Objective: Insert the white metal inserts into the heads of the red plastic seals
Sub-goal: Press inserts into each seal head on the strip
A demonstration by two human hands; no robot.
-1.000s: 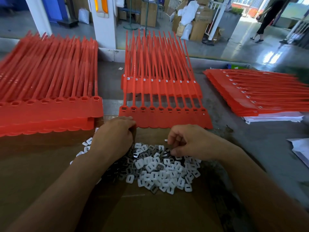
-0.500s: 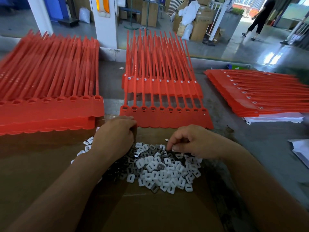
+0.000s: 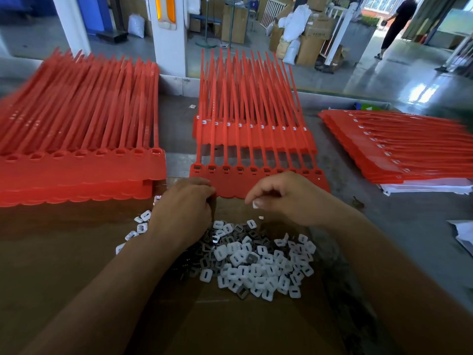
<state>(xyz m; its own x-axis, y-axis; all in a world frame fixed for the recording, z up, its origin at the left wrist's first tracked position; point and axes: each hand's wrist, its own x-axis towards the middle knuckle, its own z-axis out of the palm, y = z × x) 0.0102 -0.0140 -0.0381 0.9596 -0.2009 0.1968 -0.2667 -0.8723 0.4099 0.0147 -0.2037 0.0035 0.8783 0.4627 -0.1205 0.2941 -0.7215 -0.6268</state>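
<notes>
White insert (image 3: 255, 204) is pinched between thumb and forefinger of the right hand (image 3: 294, 198), just at the near edge of the middle seal strip (image 3: 268, 184). Strip lies flat, heads in a row toward the hands. Loose insert pile (image 3: 258, 262) on cardboard (image 3: 76, 252), below both hands. Left hand (image 3: 183, 208): fingers curled at the strip's near-left corner; grip cannot be told. Red seal stacks at left (image 3: 76, 172) and right (image 3: 394, 149).

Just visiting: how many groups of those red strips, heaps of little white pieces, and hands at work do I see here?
Groups of red plastic seals: 3, left, middle, right
Piles of white metal inserts: 1
Hands: 2, left hand, right hand pinching one white metal insert
Total: 6
</notes>
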